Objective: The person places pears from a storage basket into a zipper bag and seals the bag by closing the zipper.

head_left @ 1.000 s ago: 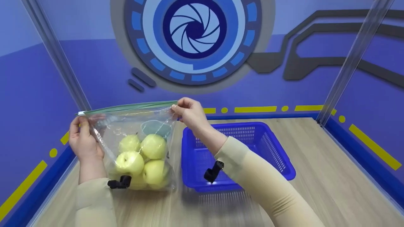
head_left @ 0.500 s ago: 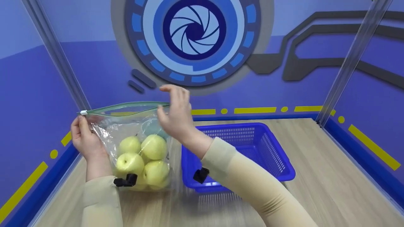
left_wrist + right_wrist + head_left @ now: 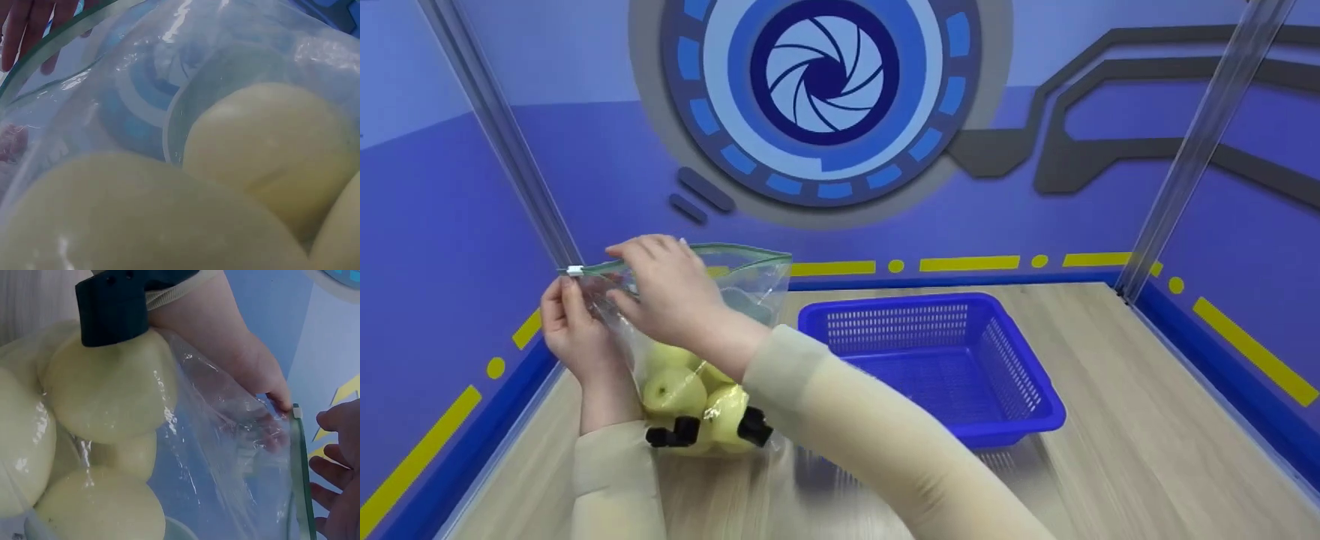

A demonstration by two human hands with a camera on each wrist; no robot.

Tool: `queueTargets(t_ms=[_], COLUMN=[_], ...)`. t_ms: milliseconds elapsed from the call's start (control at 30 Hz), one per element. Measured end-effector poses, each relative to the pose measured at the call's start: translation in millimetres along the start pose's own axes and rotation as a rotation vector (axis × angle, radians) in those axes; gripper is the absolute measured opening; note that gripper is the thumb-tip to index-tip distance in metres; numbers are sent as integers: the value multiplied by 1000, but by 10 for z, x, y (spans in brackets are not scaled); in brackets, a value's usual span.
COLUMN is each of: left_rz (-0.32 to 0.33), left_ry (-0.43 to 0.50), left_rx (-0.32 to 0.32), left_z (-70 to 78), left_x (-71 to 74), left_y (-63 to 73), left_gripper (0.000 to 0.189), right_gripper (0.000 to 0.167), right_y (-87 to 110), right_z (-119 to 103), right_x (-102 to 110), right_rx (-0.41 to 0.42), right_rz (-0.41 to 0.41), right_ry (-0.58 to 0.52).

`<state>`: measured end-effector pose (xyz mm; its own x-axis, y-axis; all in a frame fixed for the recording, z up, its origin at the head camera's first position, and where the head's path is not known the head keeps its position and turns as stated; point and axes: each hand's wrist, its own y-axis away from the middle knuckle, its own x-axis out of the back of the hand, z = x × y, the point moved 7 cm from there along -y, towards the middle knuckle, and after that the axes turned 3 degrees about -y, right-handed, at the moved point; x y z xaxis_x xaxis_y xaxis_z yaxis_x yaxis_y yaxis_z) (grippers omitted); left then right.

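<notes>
A clear zip bag (image 3: 769,289) with a green zip strip hangs upright at the left, holding several round yellow-green fruits (image 3: 673,391) that look like apples. My left hand (image 3: 581,330) pinches its upper left corner, just under the white slider (image 3: 575,271). Over the top of the bag my right hand (image 3: 675,292) has its fingers spread and fairly straight, hiding part of the zip. The right wrist view shows the right hand (image 3: 346,467) beside the strip, close to the slider (image 3: 297,411). The bag's mouth is parted in the middle.
A blue slotted plastic basket (image 3: 930,375) stands on the wooden table (image 3: 1132,420) to the right of the bag. A purple-blue wall (image 3: 600,165) encloses the table behind and at both sides. Black wrist mounts sit in front of the fruit.
My right hand has let go of the bag's upper right corner and moved left along the zip towards the slider. The left hand keeps its pinch and has shifted slightly right.
</notes>
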<state>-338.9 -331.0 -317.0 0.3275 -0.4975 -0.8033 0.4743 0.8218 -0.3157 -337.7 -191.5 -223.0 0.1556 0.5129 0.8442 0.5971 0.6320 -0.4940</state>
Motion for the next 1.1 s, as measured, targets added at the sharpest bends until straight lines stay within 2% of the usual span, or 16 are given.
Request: queueTargets(t_ms=[67,200,433,600,800,1100], left_rz=[-17,-49,-62,-82,-111,-95], left_ry=[-28,-59,-52,-72,-26,41], left_rx=[-34,-57,-33,-51,-76,-37], left_z=[29,76,93,90,104,119], left_x=[-26,-65,-98,-121,-140,-129], left_y=[27,83,126,140,159,126], left_gripper=[17,20,15,15,17,17], right_gripper=[47,40,23,20,18,16], right_y=[-21,-30,-31,-42,-41,-41], right_z=[-41,-76,-56,-22,-11,22], right_x=[-53,-126,-103,-87,-81,-41], right_rx=[-7,-34,-54,-82,-88,-61], right_rz=[-13,-10,142,159,172,199], right_ry=[20,16,-34,-12,-1,36])
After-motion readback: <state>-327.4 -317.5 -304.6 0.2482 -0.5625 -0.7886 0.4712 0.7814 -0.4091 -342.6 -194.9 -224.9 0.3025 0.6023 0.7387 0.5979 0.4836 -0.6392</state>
